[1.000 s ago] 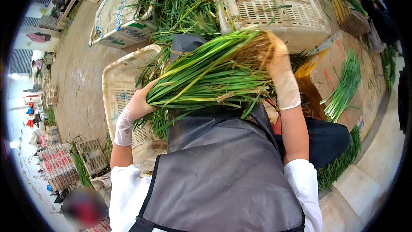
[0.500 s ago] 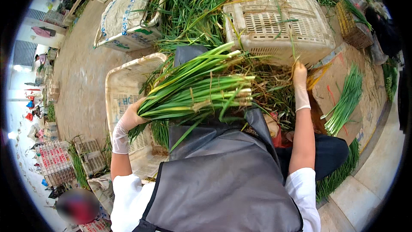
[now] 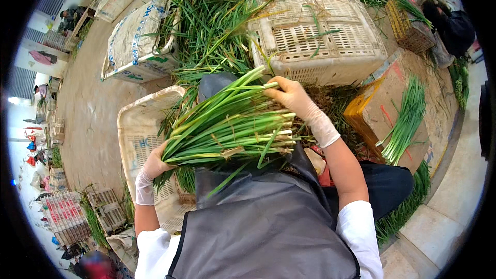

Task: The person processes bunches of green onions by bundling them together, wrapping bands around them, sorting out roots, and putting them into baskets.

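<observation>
A thick bunch of garlic chives (image 3: 227, 129), long green leaves with pale stem ends, lies across my lap with the stems toward the right. My left hand (image 3: 155, 164), in a thin whitish glove, is closed round its leafy end. At the stem end, my gloved right hand (image 3: 293, 97) pinches the pale tip of one of the upper stalks between thumb and fingers. Some brown, dry bits cling to the stems. Beneath the bunch is my grey apron (image 3: 258, 217).
An open white crate (image 3: 126, 119) stands at my left. Ahead are an upturned white crate (image 3: 320, 64), a heap of loose chives (image 3: 212, 31) and a covered crate (image 3: 137, 36). A sorted bunch (image 3: 405, 121) rests on a board at right. Trimmed brown leaves (image 3: 333, 103) lie beyond my right forearm.
My right hand has come from the far right, where it held a thin leaf out, back to the stem ends. That leaf is out of its fingers. My left hand keeps its hold.
</observation>
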Demonstrator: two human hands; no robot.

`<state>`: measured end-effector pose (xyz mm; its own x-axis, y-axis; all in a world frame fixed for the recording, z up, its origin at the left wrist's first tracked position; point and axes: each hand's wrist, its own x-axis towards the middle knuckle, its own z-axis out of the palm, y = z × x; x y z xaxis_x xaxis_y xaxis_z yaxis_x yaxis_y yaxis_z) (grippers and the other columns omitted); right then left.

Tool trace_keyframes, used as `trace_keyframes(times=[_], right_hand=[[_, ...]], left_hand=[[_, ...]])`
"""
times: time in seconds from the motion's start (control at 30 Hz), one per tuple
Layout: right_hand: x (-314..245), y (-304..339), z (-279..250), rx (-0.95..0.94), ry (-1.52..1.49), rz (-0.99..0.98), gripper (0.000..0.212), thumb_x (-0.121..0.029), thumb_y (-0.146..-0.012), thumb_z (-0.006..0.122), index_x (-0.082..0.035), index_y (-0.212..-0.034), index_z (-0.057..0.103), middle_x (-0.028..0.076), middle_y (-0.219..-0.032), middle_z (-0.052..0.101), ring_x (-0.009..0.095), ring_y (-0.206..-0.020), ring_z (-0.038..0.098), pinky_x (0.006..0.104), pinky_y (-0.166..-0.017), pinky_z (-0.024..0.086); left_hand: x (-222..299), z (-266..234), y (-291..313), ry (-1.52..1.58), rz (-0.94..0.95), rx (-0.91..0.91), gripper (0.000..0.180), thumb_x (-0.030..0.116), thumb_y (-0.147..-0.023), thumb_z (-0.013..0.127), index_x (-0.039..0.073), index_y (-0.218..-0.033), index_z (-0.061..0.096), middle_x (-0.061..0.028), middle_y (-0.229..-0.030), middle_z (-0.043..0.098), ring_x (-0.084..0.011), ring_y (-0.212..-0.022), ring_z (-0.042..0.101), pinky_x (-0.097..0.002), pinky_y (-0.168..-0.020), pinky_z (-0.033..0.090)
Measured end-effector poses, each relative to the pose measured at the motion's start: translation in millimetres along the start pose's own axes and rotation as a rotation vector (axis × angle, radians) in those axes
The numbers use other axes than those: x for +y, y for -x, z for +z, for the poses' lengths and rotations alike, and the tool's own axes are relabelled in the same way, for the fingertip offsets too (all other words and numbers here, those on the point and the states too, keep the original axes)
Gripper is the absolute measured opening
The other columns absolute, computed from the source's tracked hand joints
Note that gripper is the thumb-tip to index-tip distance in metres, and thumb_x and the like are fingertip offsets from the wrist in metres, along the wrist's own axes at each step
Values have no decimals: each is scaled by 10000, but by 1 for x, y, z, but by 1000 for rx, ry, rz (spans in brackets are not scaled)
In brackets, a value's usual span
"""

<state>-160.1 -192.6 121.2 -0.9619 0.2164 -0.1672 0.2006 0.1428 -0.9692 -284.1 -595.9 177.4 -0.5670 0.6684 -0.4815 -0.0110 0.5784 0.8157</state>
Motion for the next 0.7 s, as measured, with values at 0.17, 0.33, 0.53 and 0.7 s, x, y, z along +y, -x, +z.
trace_keyframes(times=[0.17,0.33,0.53,0.7], right_hand=[[16,6,-71,600,-342,-38,293,-324,-934,533,-68,-892,668,65,-855,651,102,-729,590,267,-680,499],[100,27,-112,142,1064,390,466,-389,-854,590,-11,-1126,606,181,-1059,627,281,-921,620,348,-811,499],[-28,15,-23,168,710,-418,331,-369,-810,645,-41,-830,686,131,-855,651,255,-819,616,349,-765,474],[5,16,-3,151,25,-188,223,-224,-852,609,-7,-831,655,85,-808,642,179,-748,597,303,-723,470]], left_hand=[[-10,0,-4,22,-80,-67,701,7,-685,729,27,-1328,449,-25,-1194,580,-93,-1062,508,-255,-961,387],[-5,-2,-12,17,-32,-62,674,6,-696,732,27,-1314,464,-19,-1184,587,-96,-1049,521,-252,-942,403],[27,16,0,-287,100,63,650,29,-731,706,41,-1328,449,-92,-1125,641,-117,-1008,587,-266,-890,445],[38,18,-1,-442,193,136,711,-2,-717,666,108,-1371,410,-177,-1102,635,-262,-1032,626,-288,-858,464]])
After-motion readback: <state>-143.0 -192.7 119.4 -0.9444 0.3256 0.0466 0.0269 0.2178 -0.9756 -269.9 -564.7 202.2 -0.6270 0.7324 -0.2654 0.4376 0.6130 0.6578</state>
